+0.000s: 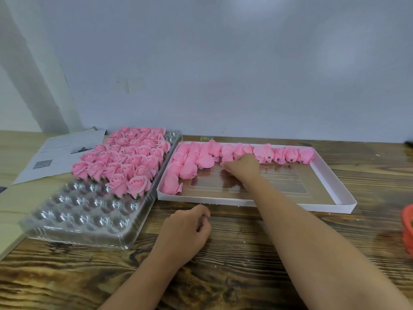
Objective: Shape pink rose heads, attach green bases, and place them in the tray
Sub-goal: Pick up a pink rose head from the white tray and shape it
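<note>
Seemingly fetching stock, the right hand (pixel 242 165) pinches an unshaped rose head (pixel 226 158) in the white box (pixel 330 175); the left hand (pixel 185 231), loosely curled, waits near the clear tray (pixel 85 220).

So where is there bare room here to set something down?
The white box's near half, in front of its unshaped rose heads; the clear tray's empty near cups; wooden table between both forearms. Crowded: the tray's far rows of finished roses.
</note>
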Demonstrator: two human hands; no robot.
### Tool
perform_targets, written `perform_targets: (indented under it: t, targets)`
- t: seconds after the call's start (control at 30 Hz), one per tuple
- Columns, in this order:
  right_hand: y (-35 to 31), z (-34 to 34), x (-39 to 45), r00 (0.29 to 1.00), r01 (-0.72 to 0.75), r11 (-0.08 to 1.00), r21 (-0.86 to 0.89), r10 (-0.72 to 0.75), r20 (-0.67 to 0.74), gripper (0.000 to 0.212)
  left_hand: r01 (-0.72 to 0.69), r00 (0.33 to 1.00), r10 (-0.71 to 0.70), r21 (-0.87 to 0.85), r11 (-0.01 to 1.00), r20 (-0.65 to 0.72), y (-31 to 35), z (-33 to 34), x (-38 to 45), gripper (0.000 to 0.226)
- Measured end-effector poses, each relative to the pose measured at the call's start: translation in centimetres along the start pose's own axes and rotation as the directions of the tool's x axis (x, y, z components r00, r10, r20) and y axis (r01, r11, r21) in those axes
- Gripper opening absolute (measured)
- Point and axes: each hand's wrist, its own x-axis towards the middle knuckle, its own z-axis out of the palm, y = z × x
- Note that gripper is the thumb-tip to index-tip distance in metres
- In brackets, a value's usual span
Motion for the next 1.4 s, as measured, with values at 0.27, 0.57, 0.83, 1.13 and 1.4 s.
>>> perform_targets:
  t: [0.27,0.57,0.83,1.13,1.4]
  targets:
    - [0.9,-5.8,-5.1,0.972,-0.176,0.817,0.549,0.057,0.227,0.012,0.014,1.000,-0.015,-0.056,0.998,-0.022,0.2,-0.1,-0.2,0.014]
    - [2.6,-6.7,-13.3,0.946,-0.253,0.617,0.745,-0.005,0.325,0.029,0.417,0.905,-0.191,-0.705,0.573,0.380,8.4,0.1,1.4,0.019]
    - [3.9,-7.8,-15.5,0.947,0.055,0.801,0.595,-0.231,0.223,0.027,0.400,0.911,-0.120,-0.777,0.485,0.394,10.2,0.5,2.4,0.031]
    - [4.5,-7.3,-15.7,0.875,0.258,0.776,0.575,-0.441,0.202,0.049,0.435,0.900,-0.173,-0.859,0.269,0.401,9.6,1.6,3.5,0.017]
    - [5.7,-5.4,-16.6,0.828,0.560,0.828,-0.011,-0.560,-0.034,0.047,0.450,0.838,-0.276,-0.882,-0.139,0.471,9.8,3.2,3.5,0.039]
